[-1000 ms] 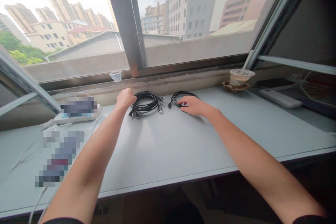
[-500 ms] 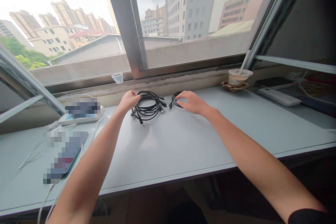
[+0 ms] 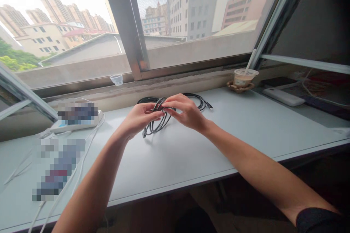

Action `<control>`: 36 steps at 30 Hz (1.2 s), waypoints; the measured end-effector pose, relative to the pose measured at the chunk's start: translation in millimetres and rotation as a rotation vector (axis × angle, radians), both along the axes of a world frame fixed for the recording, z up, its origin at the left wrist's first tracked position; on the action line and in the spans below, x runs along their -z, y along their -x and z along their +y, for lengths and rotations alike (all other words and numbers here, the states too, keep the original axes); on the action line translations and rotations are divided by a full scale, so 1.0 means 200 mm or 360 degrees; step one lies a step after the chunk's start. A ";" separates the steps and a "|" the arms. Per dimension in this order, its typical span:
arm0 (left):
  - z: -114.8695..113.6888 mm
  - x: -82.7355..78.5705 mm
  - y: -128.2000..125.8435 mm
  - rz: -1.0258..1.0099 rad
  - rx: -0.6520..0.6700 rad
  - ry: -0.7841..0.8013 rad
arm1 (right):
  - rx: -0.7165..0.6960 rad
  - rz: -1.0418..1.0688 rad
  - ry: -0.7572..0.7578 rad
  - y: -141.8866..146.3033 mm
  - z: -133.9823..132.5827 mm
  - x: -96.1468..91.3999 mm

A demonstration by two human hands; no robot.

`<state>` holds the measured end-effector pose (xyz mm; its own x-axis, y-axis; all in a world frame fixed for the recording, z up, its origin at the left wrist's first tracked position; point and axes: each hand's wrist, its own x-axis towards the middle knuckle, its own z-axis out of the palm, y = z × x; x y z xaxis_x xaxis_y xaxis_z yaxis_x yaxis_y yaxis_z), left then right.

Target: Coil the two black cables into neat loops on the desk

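Note:
My left hand (image 3: 139, 118) and my right hand (image 3: 186, 111) are close together above the table. Both are closed, with their fingertips pinching a black cable (image 3: 157, 129) whose loops hang down below the left fingers. A plug shows at its lower left end. Behind the left hand, partly hidden, lies a pile of coiled black cables (image 3: 145, 99). Another black cable coil (image 3: 201, 101) rests on the table beyond the right hand, its plug pointing right.
On the left, a white box (image 3: 78, 125), a blurred-out phone-like item (image 3: 60, 171) and white cords (image 3: 82, 160) lie on the table (image 3: 164, 167). A drink cup (image 3: 243, 78) with a straw stands at the back right, and a small clear cup (image 3: 116, 79) on the sill.
My hands have come together, from the left pile and the right coil. A cable is now lifted between them, while the coil on the right lies released on the table.

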<state>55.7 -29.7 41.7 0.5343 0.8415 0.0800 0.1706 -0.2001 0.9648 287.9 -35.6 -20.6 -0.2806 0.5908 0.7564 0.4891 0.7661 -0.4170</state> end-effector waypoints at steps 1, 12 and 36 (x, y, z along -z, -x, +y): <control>-0.01 0.00 0.01 -0.0051 0.0094 0.0061 | 0.0003 -0.0046 0.0011 -0.01 0.00 0.00; 0.01 0.09 0.17 -0.0074 0.0284 0.0133 | -0.0057 -0.0201 -0.0021 -0.02 -0.04 -0.02; 0.19 0.17 0.28 -0.0337 -0.0858 -0.1329 | 0.0919 -0.0820 0.0488 -0.33 0.12 0.01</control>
